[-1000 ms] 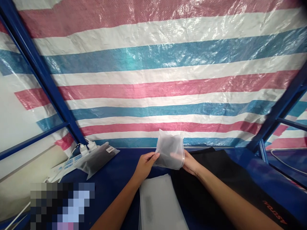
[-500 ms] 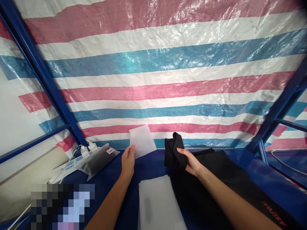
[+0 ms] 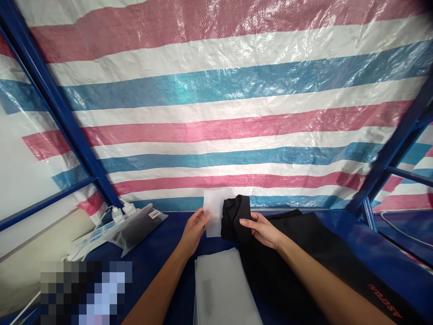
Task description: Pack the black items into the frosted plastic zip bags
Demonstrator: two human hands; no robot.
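Observation:
My left hand (image 3: 195,230) pinches the left edge of a small white sheet (image 3: 214,216), thin and slightly see-through. My right hand (image 3: 264,229) grips the gathered upper end of a black garment (image 3: 237,219), thumb in front. The bunched cloth overlaps the right side of the sheet. From my right hand the rest of the black fabric spreads down over the blue surface, and orange-red lettering shows near its lower right end. In front of my hands lies a stack of frosted plastic bags (image 3: 223,284), partly beside the black fabric.
At left, a clear bag with dark contents and a label (image 3: 137,229) lies by a white power strip (image 3: 96,234) with plugs and cables. Blue metal posts (image 3: 64,117) flank a striped plastic sheet (image 3: 216,135) behind the blue surface. A blurred patch covers the lower left.
My left hand has moved right with the white sheet, bringing it against the black cloth. My right hand has shifted slightly left and down with the garment.

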